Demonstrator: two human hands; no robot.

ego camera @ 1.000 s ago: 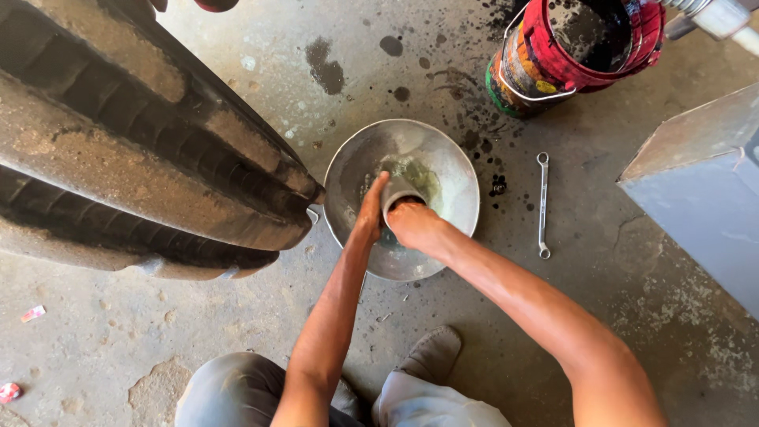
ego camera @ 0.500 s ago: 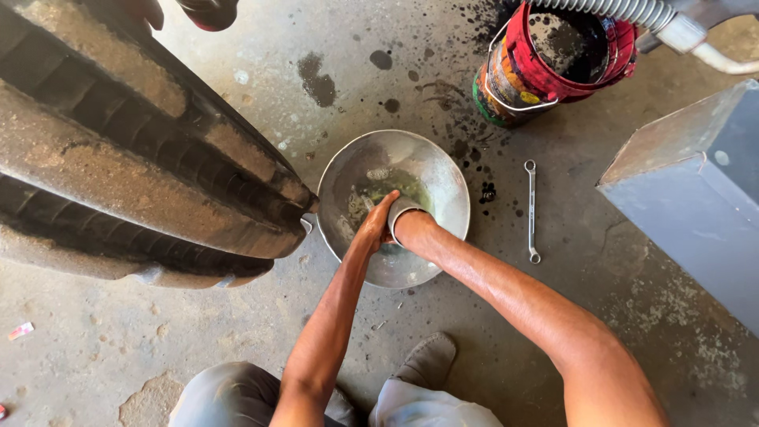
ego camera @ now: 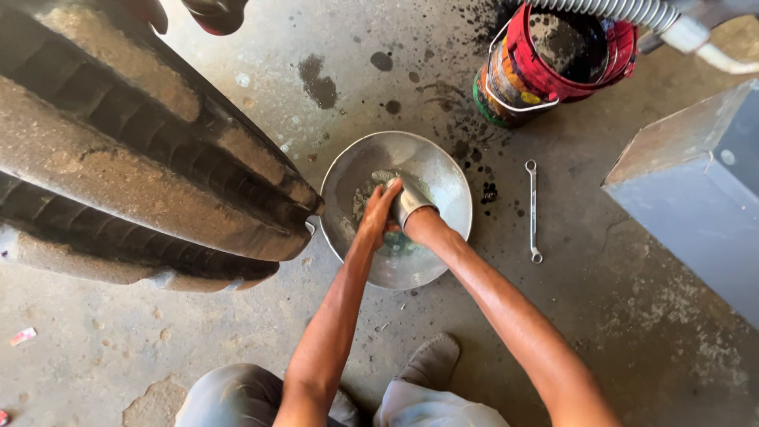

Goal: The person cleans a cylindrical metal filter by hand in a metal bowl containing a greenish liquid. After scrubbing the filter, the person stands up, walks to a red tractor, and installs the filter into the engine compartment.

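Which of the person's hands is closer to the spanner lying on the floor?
Right. The right hand is in the metal bowl, on the side toward the spanner. The left hand lies beside it, on the side away from the spanner.

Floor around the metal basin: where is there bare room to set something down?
Bare concrete lies right of the spanner, before the grey box, and left of the knees below the tyre. Crowded: both hands, left and right, fill the basin.
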